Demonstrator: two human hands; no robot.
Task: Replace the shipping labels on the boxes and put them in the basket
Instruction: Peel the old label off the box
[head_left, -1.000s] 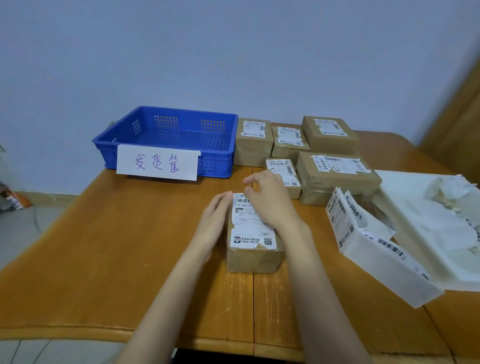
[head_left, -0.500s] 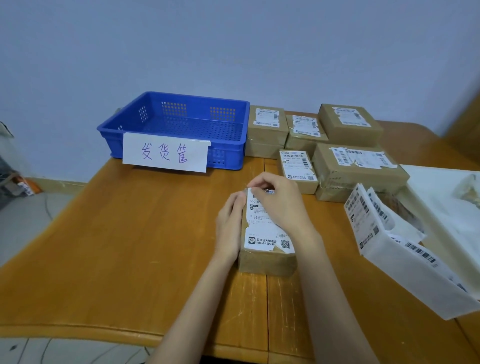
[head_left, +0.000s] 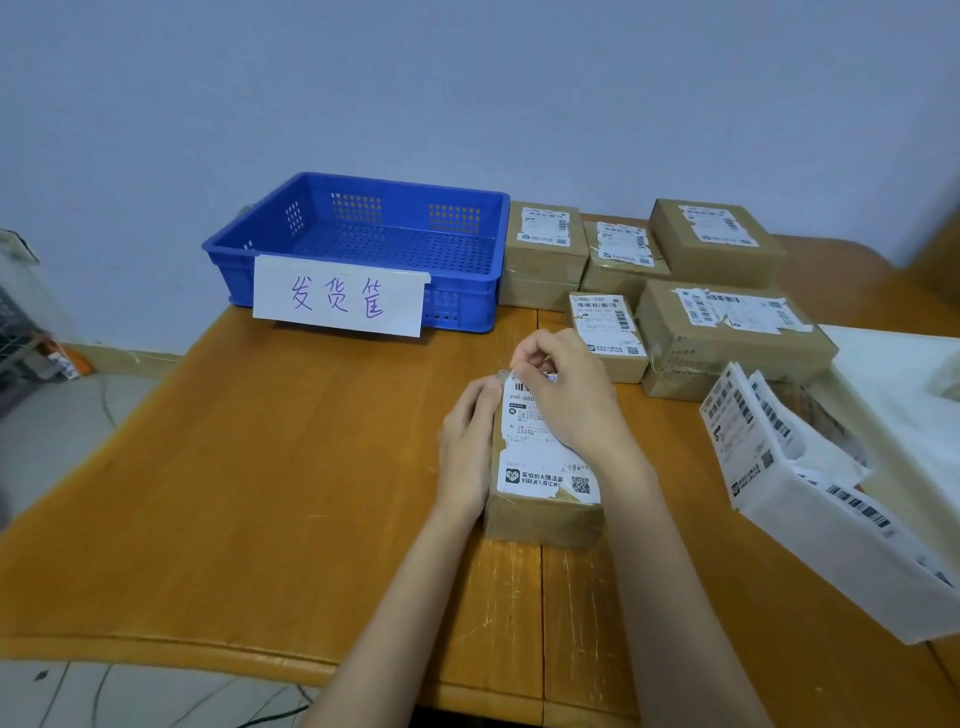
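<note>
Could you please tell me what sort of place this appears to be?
Probably a small parcel-packing or shipping station in a plain room: a wooden table bearing labelled cardboard boxes, a blue basket with a handwritten sign, and spare labels.

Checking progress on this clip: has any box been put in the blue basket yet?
No, the blue basket shows only its bare perforated floor, while the labelled boxes sit on the table beside it.

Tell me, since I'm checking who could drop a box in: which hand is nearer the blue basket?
Left, narrowly. The left hand rests on the box's left side, the basket side; the right hand picks at its label's far edge.
</note>
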